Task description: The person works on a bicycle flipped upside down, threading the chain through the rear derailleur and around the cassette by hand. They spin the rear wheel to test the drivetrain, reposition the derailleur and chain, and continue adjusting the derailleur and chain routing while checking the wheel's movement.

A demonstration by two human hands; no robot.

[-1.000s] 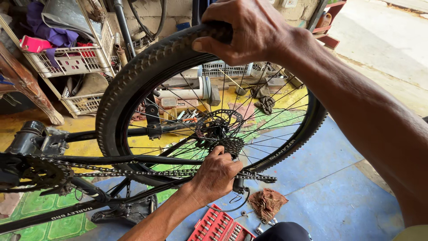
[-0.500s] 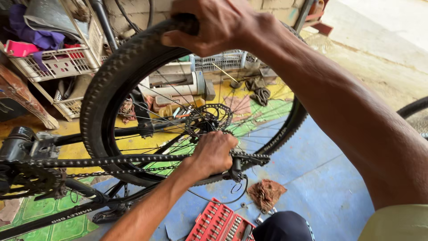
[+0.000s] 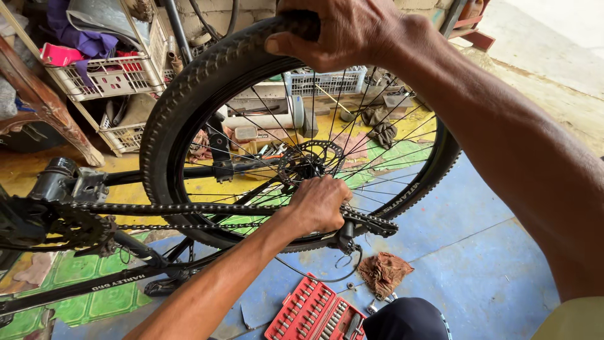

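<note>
Right hand (image 3: 343,28) fingers clamped on tyre (image 3: 189,94) top-centre; left hand (image 3: 321,204) closed around hub (image 3: 308,165); wheel likely stiff, grippy; hold by tread.

Socket set (image 3: 314,313) on floor below wheel (image 3: 189,107), rag (image 3: 382,273) just right of it

I see no screens or signs here. A red tool case (image 3: 313,313) lies open on the blue floor (image 3: 478,252), low in front of me, with rows of shiny metal bits inside. White letters run along the black bike frame (image 3: 94,286) at the lower left. More white letters curve along the side of the black tyre (image 3: 406,192).
</note>
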